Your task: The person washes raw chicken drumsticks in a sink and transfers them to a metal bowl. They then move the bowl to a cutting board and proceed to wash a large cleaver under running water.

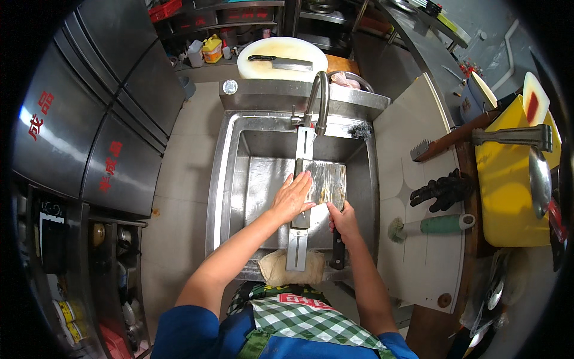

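Observation:
A broad cleaver with a wet, streaked blade lies across a whetstone over the sink. My right hand grips it where blade and black handle meet, the thumb on the blade. Flat against the blade's left part rest the outstretched fingers of my left hand, which grips nothing. The stone sits on a metal sharpening rail that spans the stainless steel sink from back to front. Under the rail's near end is a folded tan cloth. My left hand and the blade hide part of the stone.
A curved faucet rises at the sink's back. Beyond it, another cleaver lies on a round white chopping board. To the right are a green-handled brush, a black glove and a yellow bin. Steel cabinets stand left.

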The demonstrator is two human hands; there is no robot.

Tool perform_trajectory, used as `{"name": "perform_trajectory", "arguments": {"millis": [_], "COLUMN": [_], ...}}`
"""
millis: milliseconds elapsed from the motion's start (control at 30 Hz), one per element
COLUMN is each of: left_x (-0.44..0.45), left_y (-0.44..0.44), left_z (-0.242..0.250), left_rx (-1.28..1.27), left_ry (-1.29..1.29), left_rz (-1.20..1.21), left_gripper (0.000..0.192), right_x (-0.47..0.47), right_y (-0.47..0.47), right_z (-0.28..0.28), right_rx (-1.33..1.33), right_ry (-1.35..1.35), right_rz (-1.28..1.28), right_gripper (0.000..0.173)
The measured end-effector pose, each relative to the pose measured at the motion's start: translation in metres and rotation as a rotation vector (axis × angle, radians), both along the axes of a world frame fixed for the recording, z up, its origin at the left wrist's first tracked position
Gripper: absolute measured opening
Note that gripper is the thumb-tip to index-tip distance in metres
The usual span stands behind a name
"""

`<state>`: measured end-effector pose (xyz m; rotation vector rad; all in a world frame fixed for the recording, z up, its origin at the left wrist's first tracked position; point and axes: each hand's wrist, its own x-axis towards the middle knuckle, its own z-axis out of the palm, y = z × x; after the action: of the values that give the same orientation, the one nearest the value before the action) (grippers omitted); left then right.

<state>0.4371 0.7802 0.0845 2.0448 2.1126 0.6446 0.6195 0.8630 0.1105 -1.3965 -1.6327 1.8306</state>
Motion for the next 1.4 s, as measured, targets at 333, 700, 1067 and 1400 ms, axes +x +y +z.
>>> {"name": "perform_trajectory", "arguments": {"millis": [333,700,1067,1400], "left_x": [0.032,0.054,0.07,0.009], "left_y": [-0.025,-0.038,-0.052,0.035], "left_z": [0.015,0.011,0.028,0.004], "left_rx": [-0.293,-0.088,-0.098,-0.032], "left_ry": [0.099,0.107,-0.017,0.018], "left_rz": [-0.01,0.104,0.127,0.108], "left_gripper": [0.079,0.091,0.073,0.085], "right_x": [0.03,0.04,0.052,-0.001], "right_y": [-0.007,-0.016,-0.035,0.052], "right_z": [0.005,0.025,0.013,0.005], "right_rx": [0.204,0.199,0.201,0.24], "right_ry": [-0.111,-0.264,-0.252,-0.217], "right_rz": [0.144,0.233,0.168,0.215], "right_gripper": [0.022,0.038,0.036,0.032]}}
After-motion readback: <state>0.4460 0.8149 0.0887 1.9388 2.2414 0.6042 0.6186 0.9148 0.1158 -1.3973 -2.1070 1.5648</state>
